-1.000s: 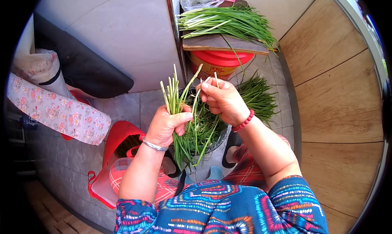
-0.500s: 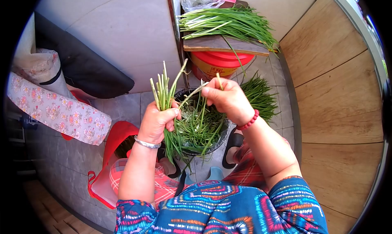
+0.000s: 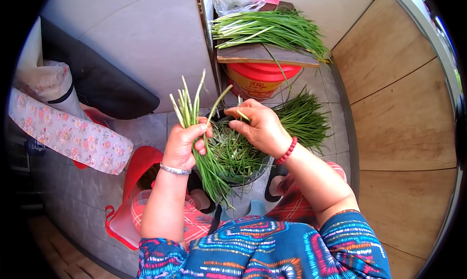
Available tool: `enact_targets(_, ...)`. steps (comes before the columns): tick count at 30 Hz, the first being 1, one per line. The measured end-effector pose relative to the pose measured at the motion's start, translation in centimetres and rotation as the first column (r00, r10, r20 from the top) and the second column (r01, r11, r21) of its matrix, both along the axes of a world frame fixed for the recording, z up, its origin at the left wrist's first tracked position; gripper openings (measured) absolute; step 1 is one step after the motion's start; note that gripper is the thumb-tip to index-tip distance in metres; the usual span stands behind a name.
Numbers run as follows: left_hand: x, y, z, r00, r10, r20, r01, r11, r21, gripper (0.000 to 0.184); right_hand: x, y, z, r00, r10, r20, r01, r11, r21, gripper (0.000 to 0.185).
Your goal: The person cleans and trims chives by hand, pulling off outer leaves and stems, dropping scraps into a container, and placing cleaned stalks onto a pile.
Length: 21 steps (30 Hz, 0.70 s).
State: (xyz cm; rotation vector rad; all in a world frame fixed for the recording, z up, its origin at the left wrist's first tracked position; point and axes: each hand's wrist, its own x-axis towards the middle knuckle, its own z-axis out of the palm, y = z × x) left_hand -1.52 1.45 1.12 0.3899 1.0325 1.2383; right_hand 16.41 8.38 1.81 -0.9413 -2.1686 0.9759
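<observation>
My left hand is closed round a small bunch of garlic chives. Their pale stalk ends stick up above the fist and the green leaves hang below it. To its right, my right hand pinches a short pale chive stalk between thumb and fingers. Beneath both hands stands a bin lined with black plastic, holding loose chive leaves and trimmings. Part of the bin's rim is hidden by the hands and the bunch.
Chives lie piled on a wooden board over a red bucket. Another heap of chives rests on the floor at right. A red bag stands at left. Wooden panels line the right side.
My right hand has moved slightly left and down, nearer the left hand. The bunch in my left hand has tilted, with its stalk ends shifting left and its leaves swinging right.
</observation>
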Motion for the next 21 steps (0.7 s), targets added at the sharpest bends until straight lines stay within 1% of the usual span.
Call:
enact_targets(1,0.4,-0.1,0.2,1.000,-0.026,-0.014,0.026,1.000,-0.006,0.016,-0.2,0.0,0.1,1.000,0.001,0.002,-0.001,1.000,0.001,0.023)
enact_targets(3,1.2,-0.3,0.2,0.998,-0.066,-0.013,0.066,0.998,0.005,0.016,-0.6,-0.1,0.4,0.988,-0.053,-0.145,0.028,0.986,-0.167,0.022)
enact_targets(4,1.7,-0.4,0.4,0.997,-0.078,-0.018,0.078,0.997,0.004,0.010,-0.8,-0.2,-0.1,0.969,-0.070,-0.236,0.008,0.967,-0.256,0.017)
enact_targets(5,2.0,-0.4,0.1,0.995,-0.091,-0.035,0.091,0.996,0.005,0.010,-0.8,-0.3,-0.4,0.969,-0.071,-0.237,0.008,0.967,-0.256,0.017)
enact_targets(7,2.6,-0.6,0.6,0.990,-0.103,-0.091,0.105,0.994,0.019,0.010,-0.9,-0.3,-0.8,0.946,-0.103,-0.308,-0.046,0.897,-0.439,0.015)
enact_targets(8,2.6,-0.6,0.6,0.991,-0.102,-0.090,0.104,0.994,0.019,0.010,-0.8,-0.3,-0.7,0.946,-0.102,-0.307,-0.046,0.897,-0.439,0.015)
enact_targets(10,2.5,-0.6,0.5,0.978,-0.120,-0.171,0.127,0.991,0.034,0.011,-0.6,-0.2,-0.4,0.945,-0.084,-0.315,-0.089,0.863,-0.497,0.013)
enact_targets(11,2.4,-0.6,0.5,0.978,-0.119,-0.171,0.127,0.991,0.034,0.011,-0.6,-0.1,-0.4,0.945,-0.083,-0.315,-0.090,0.863,-0.498,0.013)
enact_targets(13,2.1,-0.6,0.5,0.989,-0.145,-0.013,0.145,0.989,0.033,0.010,-0.5,0.1,-0.2,0.911,-0.057,-0.409,-0.206,0.796,-0.570,0.012)
enact_targets(14,1.9,-0.6,0.5,0.985,-0.162,0.050,0.161,0.987,0.025,0.009,-0.4,0.1,-0.1,0.911,-0.057,-0.409,-0.206,0.795,-0.570,0.012)
enact_targets(16,1.8,-0.7,0.7,0.981,-0.179,0.074,0.177,0.984,0.025,0.009,-0.3,0.2,0.1,0.929,0.011,-0.369,-0.209,0.839,-0.502,0.010)
enact_targets(17,1.7,-0.7,0.8,0.976,-0.194,0.098,0.193,0.981,0.025,0.009,-0.2,0.3,0.0,0.929,0.012,-0.369,-0.210,0.839,-0.501,0.010)
enact_targets(19,1.5,-0.8,0.7,0.971,-0.211,0.115,0.209,0.977,0.030,0.009,-0.1,0.5,-0.1,0.943,0.124,-0.309,-0.225,0.922,-0.315,0.008)
enact_targets(20,1.4,-0.8,0.7,0.964,-0.230,0.131,0.227,0.973,0.035,0.009,0.0,0.5,0.2,0.943,0.125,-0.309,-0.225,0.922,-0.315,0.008)
enact_targets(21,1.4,-0.8,0.7,0.964,-0.230,0.131,0.227,0.973,0.035,0.009,0.1,0.4,0.7,0.962,0.133,-0.240,-0.186,0.959,-0.216,0.009)
